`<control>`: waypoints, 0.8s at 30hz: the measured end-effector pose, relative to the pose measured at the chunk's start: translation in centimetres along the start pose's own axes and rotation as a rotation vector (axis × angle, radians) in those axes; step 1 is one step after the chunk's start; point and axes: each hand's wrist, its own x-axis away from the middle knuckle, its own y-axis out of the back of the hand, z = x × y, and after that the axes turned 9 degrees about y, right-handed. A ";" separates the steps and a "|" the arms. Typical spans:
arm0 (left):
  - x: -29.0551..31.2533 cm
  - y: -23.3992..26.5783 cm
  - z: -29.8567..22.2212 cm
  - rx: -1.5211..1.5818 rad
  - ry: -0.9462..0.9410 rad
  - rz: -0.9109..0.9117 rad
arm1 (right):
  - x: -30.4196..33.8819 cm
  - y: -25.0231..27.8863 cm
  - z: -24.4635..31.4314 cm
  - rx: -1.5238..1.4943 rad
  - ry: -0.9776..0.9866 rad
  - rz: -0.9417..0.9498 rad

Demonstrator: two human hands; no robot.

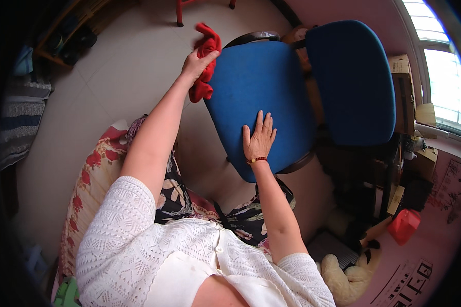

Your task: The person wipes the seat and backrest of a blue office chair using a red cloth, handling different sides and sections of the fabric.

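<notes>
On my feed I looked through the left of two fisheye cameras on the person's head, facing down and forward. The top [123, 230] filled the lower edge, close to my lens; the left hand [202, 64] and right hand [259, 143] showed farther out, at the chair [261, 77]. My view reached the floor [87, 112] at left and the window [448, 77] at right, curving near the dark rim.

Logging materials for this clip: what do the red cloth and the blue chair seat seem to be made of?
Red cloth: soft, matte fabric, judging by its bunched folds; fibre unclear. Blue chair seat: probably fabric upholstery, matte and fairly even-coloured, without glossy highlights.
</notes>
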 end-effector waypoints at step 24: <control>2.3 -2.9 1.9 -0.073 0.115 -0.020 | 9.8 5.7 -4.0 0.006 0.096 0.153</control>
